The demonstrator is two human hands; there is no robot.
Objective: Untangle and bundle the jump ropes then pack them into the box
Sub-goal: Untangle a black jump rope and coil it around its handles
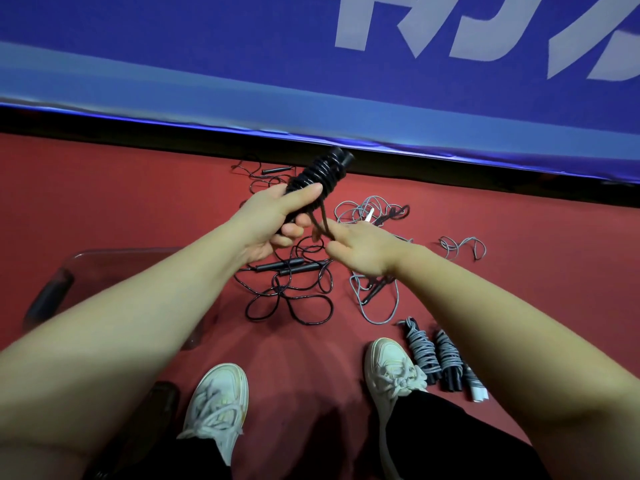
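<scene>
My left hand (277,220) grips a black jump rope bundle (320,174), its cord coiled tightly round the handles and held up above the floor. My right hand (360,251) pinches the loose end of that black cord (320,220) just below the bundle. On the red floor under my hands lies a loose black rope (287,299) with two black handles. A tangled grey rope (374,213) lies to its right. Two wound grey bundles (433,355) rest beside my right shoe. A clear plastic box (86,268) stands at the left, partly hidden by my left arm.
A blue banner wall (311,81) runs across the back, close behind the ropes. Another loose black rope (263,171) lies near the wall. A short grey cord (464,247) lies at the right. My white shoes (218,403) stand on the red floor.
</scene>
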